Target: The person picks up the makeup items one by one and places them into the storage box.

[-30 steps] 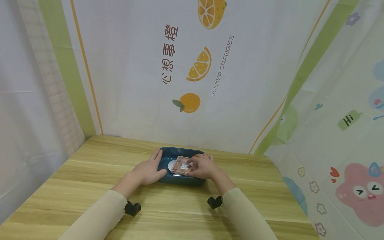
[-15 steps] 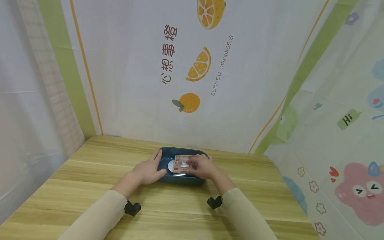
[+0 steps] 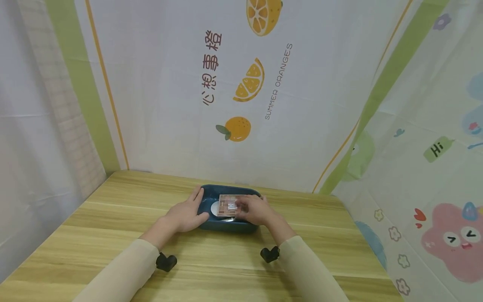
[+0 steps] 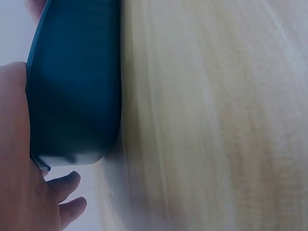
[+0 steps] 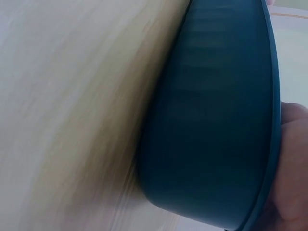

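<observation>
A dark teal box (image 3: 226, 227) with rounded corners stands on the wooden table. Inside it, a square eyeshadow palette (image 3: 225, 202) shows a grid of brown and pink panes with pale lettering. My right hand (image 3: 254, 209) reaches over the box's right end and grips the palette between thumb and fingers, covering its right side. At the left end my left hand (image 3: 187, 214) rests against the rim, fingers lying along the end and thumb over the front edge. A white round piece (image 3: 214, 208) shows partly under the palette, and a shiny silvery item (image 3: 228, 219) lies along its near side.
The wooden table (image 3: 211, 268) extends around the box on all sides. Behind it hangs a white curtain (image 3: 170, 126) printed with oranges, and another printed curtain (image 3: 415, 188) hangs on the right. Black wrist mounts (image 3: 166, 262) stick out from both cuffs.
The palette has turned from tilted to nearly square with the box, my right hand turning with it. More of the silvery item shows at its near side. My left hand has stayed in place.
</observation>
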{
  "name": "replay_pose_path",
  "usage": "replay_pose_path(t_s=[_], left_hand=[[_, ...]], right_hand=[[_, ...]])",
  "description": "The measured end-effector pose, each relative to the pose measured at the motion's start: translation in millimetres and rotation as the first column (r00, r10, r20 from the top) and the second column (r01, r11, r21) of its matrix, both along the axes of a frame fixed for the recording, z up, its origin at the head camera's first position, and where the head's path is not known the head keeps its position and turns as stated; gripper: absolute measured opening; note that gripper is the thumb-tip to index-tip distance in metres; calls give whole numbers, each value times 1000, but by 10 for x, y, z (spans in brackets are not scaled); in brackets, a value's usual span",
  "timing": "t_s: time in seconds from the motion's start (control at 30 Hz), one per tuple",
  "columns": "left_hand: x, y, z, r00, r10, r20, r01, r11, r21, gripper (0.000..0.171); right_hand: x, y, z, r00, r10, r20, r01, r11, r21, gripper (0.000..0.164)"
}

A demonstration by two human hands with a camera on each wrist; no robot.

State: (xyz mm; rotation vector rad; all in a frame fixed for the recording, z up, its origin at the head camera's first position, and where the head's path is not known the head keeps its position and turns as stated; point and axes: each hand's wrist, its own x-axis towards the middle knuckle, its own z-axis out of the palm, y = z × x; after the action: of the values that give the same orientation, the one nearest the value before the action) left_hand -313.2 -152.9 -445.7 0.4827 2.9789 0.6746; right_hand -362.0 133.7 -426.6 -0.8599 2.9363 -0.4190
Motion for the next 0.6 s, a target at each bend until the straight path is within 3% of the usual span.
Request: replay_pose_path(t_s=[0.3, 0.6], left_hand=[[18, -28, 57, 1000, -7, -9, 7, 1000, -18, 96], [19, -35, 77, 999, 7, -40, -7, 1000, -7, 95]], right_hand=[[34, 21, -2, 999, -18, -41, 17, 1000, -24, 49], [215, 167, 135, 995, -86, -40, 79, 984, -158, 54]])
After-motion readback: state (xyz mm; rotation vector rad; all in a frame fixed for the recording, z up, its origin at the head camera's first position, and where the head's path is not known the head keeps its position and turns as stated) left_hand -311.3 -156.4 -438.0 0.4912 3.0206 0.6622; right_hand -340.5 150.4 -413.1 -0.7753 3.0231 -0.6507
